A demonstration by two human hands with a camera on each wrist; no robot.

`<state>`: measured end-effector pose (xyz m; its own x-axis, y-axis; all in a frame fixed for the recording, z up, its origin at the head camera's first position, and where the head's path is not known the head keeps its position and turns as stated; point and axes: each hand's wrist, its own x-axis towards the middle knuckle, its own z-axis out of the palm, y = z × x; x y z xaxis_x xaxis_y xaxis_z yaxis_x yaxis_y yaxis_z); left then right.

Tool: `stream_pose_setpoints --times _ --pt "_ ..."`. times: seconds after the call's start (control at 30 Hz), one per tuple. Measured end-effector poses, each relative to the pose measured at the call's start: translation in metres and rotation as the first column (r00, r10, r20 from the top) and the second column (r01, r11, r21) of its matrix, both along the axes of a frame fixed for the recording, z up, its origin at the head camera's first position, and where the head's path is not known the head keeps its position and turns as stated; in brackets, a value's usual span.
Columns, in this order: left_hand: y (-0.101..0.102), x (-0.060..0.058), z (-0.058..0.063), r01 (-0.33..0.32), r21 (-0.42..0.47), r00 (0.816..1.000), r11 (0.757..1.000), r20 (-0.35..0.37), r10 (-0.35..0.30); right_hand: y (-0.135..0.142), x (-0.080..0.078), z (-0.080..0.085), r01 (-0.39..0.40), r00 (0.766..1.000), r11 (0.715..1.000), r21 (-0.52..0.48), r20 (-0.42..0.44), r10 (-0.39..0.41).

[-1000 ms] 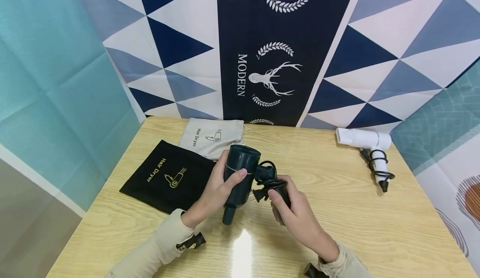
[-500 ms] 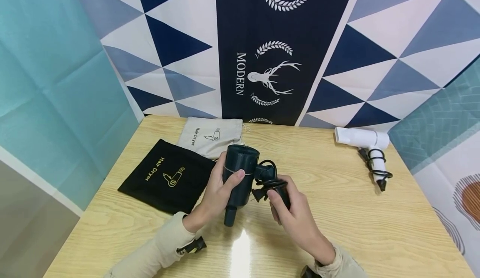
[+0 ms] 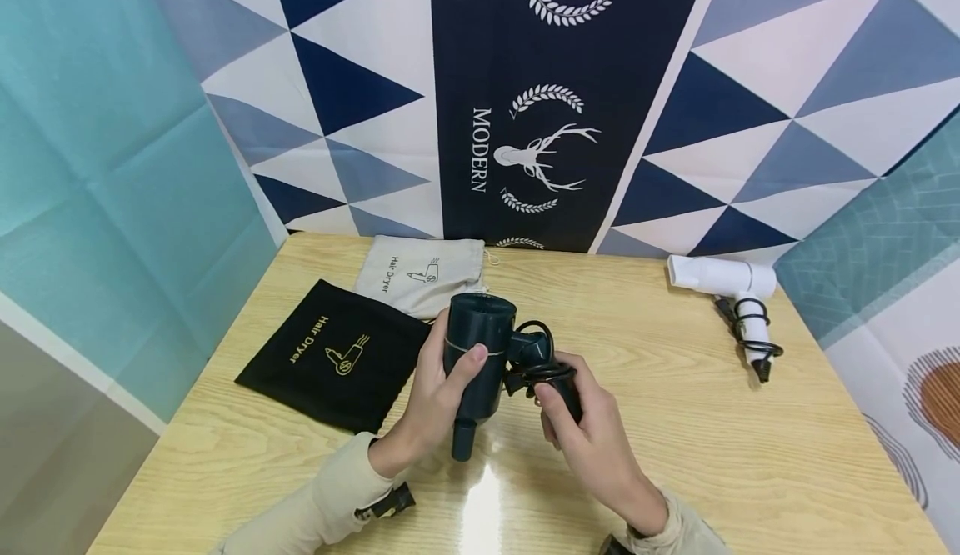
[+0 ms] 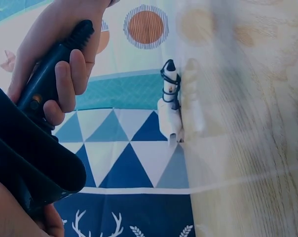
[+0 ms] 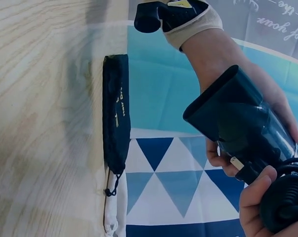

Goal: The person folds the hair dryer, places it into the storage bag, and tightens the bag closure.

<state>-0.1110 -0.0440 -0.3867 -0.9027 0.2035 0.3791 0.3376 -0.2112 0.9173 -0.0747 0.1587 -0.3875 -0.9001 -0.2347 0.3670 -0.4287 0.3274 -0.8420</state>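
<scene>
A dark teal hair dryer (image 3: 474,380) is held up over the table in both hands, its narrow nozzle (image 3: 463,440) pointing toward the person. My left hand (image 3: 431,397) grips the barrel from the left, thumb across its front. Around the handle (image 4: 45,81), my right hand (image 3: 596,438) curls its fingers. A black cord (image 3: 542,367) is wound about the upper handle near the right fingertips, and its plug (image 5: 243,169) with a metal prong sticks out beside the barrel. In the right wrist view, the flat nozzle mouth (image 5: 213,96) faces up and left.
A black drawstring pouch (image 3: 330,363) printed "Hair Dryer" lies left of the hands, overlapping a light grey pouch (image 3: 420,276) behind it. At the table's (image 3: 675,438) back right rests a white hair dryer (image 3: 723,277) with its cord wound round the handle. Patterned cloth walls (image 3: 367,122) enclose the table.
The teal dryer has tipped slightly, its nozzle shifting a little down and right. Both hands keep their hold on it. The pouches and white dryer stay put.
</scene>
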Motion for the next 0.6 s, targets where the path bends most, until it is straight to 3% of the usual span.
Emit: stream_pose_setpoints --times 0.6 --pt "0.0047 0.0058 -0.0035 -0.043 0.054 0.997 0.998 -0.057 0.046 -0.0086 0.0044 -0.0043 0.028 0.998 0.997 -0.077 -0.060 -0.032"
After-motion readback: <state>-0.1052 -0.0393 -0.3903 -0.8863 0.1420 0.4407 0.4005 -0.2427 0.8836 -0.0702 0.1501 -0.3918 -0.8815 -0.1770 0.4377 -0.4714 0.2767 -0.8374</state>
